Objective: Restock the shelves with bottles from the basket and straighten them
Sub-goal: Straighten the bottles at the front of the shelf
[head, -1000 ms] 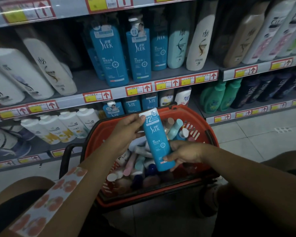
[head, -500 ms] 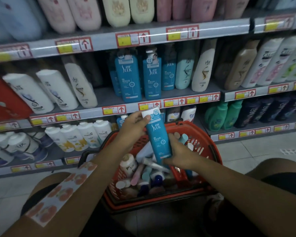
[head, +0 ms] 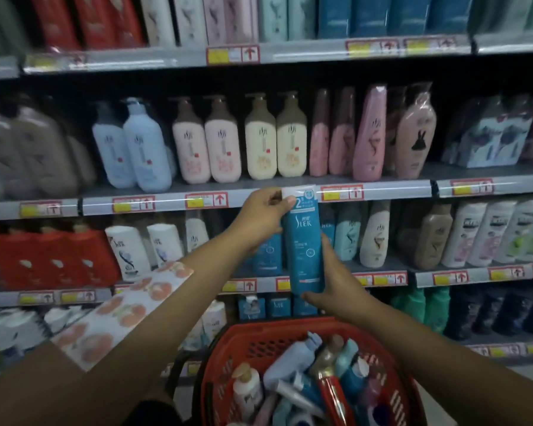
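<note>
Both my hands hold the blue bottle [head: 303,244]: left hand [head: 260,219] pinching its cap, right hand [head: 336,290] cupping its base. Rigid, probably slick plastic, so I'd grip mid-body.

Both forearms [head: 173,305] are bare. A pale sleeve [head: 126,312] printed with orange-pink round fruit shapes shows on the left arm. No rings or watch bands show.

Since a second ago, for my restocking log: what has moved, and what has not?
The blue bottle has risen from above the red basket to shelf height, in front of the matching blue bottles. Unchanged: left hand grips its top, right hand its base; the basket stays full.
</note>
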The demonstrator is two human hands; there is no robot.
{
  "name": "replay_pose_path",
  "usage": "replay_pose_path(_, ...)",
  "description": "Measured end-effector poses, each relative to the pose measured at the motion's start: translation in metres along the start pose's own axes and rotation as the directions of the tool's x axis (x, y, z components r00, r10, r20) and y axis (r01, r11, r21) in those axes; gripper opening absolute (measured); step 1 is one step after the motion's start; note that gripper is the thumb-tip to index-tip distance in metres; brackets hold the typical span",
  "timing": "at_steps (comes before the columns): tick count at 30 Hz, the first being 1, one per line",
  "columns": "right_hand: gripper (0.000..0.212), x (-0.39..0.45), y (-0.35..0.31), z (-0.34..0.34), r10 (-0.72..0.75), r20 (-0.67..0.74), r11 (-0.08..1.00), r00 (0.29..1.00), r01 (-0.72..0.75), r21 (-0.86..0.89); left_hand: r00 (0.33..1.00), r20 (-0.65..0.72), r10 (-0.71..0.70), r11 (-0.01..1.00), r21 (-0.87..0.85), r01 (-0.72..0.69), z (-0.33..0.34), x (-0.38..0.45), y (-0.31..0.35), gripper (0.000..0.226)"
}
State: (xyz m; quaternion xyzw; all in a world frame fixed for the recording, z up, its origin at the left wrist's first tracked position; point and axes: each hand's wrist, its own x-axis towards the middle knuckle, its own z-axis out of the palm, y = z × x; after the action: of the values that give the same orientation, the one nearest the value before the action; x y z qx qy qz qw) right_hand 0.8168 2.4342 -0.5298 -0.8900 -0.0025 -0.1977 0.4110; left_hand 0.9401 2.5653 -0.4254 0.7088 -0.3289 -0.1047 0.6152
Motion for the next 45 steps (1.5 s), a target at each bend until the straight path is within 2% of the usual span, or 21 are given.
replay_pose_path(4, 0.122, 0.024, -0.041, -0.033, -0.042, -0.028, 0.998, 0.999, 0.040, -0.045, 0.996, -0.043, 0.081, 0.997, -0.007, -0.081, -0.016, 0.008, 0.057, 0.019)
replay_pose_path(9, 0.138, 0.044, -0.092, -0.063, -0.126, -0.092, 0.989, 0.988, 0.118, -0.089, 0.983, -0.076, 0.169, 0.986, 0.008, -0.169, -0.027, 0.013, 0.124, 0.022)
replay_pose_path(12, 0.143, 0.058, -0.120, -0.079, -0.167, -0.133, 0.971, 0.977, 0.140, -0.193, 0.973, -0.091, 0.214, 0.977, 0.013, -0.213, -0.034, 0.021, 0.159, 0.018)
replay_pose_path(16, 0.139, 0.092, -0.153, -0.110, -0.276, -0.222, 0.927, 0.935, 0.198, -0.320, 0.956, -0.132, 0.263, 0.965, 0.050, -0.258, -0.047, 0.039, 0.207, 0.018)
replay_pose_path(22, 0.139, 0.144, -0.191, -0.171, -0.335, -0.255, 0.810, 0.907, 0.139, -0.570, 0.921, -0.212, 0.328, 0.943, 0.024, -0.331, -0.053, 0.089, 0.270, 0.029)
replay_pose_path(25, 0.143, 0.170, -0.199, -0.202, -0.338, -0.270, 0.788, 0.902, 0.114, -0.605, 0.907, -0.224, 0.356, 0.930, -0.005, -0.366, -0.046, 0.120, 0.300, 0.026)
replay_pose_path(29, 0.144, 0.202, -0.197, -0.246, -0.304, -0.314, 0.803, 0.899, 0.064, -0.592, 0.899, -0.195, 0.392, 0.916, -0.010, -0.402, -0.028, 0.162, 0.322, 0.010)
replay_pose_path(32, 0.144, 0.225, -0.188, -0.270, -0.318, -0.355, 0.814, 0.879, 0.061, -0.578, 0.887, -0.127, 0.444, 0.896, 0.054, -0.441, -0.010, 0.188, 0.315, 0.021)
replay_pose_path(35, 0.138, 0.248, -0.180, -0.289, -0.319, -0.370, 0.831, 0.873, 0.070, -0.552, 0.888, -0.046, 0.457, 0.887, 0.104, -0.450, 0.004, 0.210, 0.300, 0.049)
replay_pose_path(40, 0.134, 0.286, -0.174, -0.307, -0.329, -0.339, 0.817, 0.881, 0.085, -0.571, 0.860, -0.090, 0.503, 0.848, 0.246, -0.470, 0.009, 0.242, 0.286, 0.079)
replay_pose_path(45, 0.129, 0.311, -0.167, -0.312, -0.350, -0.325, 0.813, 0.879, 0.113, -0.571, 0.838, -0.118, 0.532, 0.811, 0.357, -0.464, 0.006, 0.264, 0.282, 0.089)
